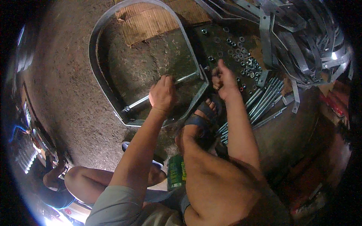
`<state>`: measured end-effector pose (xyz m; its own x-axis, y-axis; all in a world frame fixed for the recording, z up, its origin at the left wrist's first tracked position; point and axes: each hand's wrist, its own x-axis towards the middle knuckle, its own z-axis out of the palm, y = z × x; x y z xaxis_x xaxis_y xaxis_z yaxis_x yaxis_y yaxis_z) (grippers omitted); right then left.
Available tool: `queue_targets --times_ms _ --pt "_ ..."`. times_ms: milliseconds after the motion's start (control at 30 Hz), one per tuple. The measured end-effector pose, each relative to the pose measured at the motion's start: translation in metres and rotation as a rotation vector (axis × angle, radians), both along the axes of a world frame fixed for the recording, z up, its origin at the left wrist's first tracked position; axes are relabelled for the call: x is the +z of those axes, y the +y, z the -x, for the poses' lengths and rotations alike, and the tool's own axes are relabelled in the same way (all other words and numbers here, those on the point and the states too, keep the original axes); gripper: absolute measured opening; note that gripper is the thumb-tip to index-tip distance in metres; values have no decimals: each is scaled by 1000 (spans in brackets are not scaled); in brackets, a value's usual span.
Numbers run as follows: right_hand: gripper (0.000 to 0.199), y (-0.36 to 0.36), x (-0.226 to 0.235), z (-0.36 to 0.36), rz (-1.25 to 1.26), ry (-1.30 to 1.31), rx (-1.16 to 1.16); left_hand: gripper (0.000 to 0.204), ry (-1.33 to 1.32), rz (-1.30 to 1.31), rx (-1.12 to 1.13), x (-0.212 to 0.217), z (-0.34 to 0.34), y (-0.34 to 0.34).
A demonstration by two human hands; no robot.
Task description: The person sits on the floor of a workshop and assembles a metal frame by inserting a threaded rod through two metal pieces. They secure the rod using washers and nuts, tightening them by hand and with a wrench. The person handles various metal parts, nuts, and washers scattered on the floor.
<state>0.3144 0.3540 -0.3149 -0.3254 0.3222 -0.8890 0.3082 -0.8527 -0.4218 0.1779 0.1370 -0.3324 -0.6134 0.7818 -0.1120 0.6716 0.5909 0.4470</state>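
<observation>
While a green can (175,170) sits close to the body, a sandalled foot (205,111) rests just outside the metal band (93,56). The band lies on the floor (64,98) ahead of the person; its angled end comes toward the body, its rounded end faces away, and its long axis runs outward with a slight lean to the left. A rod (139,102) crosses the angled end, its long axis slanting from near left to far right, roughly square to the band's.

The left hand (163,94) is on the rod near its middle, fingers closed around it. Just past the rod's right end, the right hand (225,81) has its fingers curled; whether they hold some small part, one cannot tell.

Good work here means keeping the rod still with the left hand, so both sides of the band sit square on it; anything put on the right end should start straight, with light turns, lest it bind.

To the right lie loose rods (264,100), then nuts (247,71) and washers (237,56), with cardboard (151,22) and heaped bands (301,37) farther out.
</observation>
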Motion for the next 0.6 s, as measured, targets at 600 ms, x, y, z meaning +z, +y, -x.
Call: queue_targets --times_ms 600 --pt "21 -15 4 13 -374 51 282 15 18 36 35 5 0 1"
